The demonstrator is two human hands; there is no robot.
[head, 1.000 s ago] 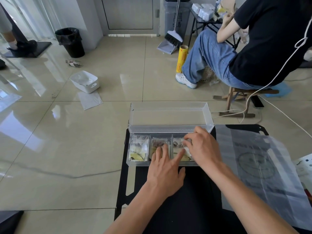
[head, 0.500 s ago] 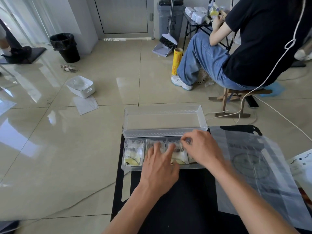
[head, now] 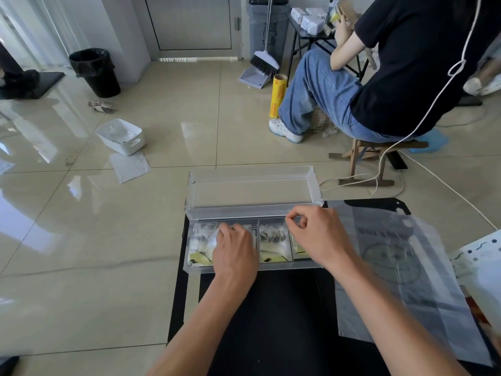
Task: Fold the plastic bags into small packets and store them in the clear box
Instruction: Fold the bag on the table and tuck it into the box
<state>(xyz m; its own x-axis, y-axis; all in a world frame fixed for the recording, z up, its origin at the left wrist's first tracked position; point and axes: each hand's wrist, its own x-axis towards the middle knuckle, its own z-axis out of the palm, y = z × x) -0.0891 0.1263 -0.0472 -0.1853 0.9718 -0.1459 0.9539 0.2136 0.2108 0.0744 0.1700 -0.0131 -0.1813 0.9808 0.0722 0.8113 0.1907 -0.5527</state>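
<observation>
My flat left grip (head: pixel 235 251) presses packets (head: pixel 202 248); right grip (head: pixel 317 237) curled, hold unclear. Released, those beneath may spring from the box (head: pixel 271 266).

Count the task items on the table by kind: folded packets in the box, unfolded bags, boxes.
Folded packets showing in the box: 3 (the left hand may hide more)
Unfolded plastic bag: 1
Clear box: 1
Total: 5
</observation>
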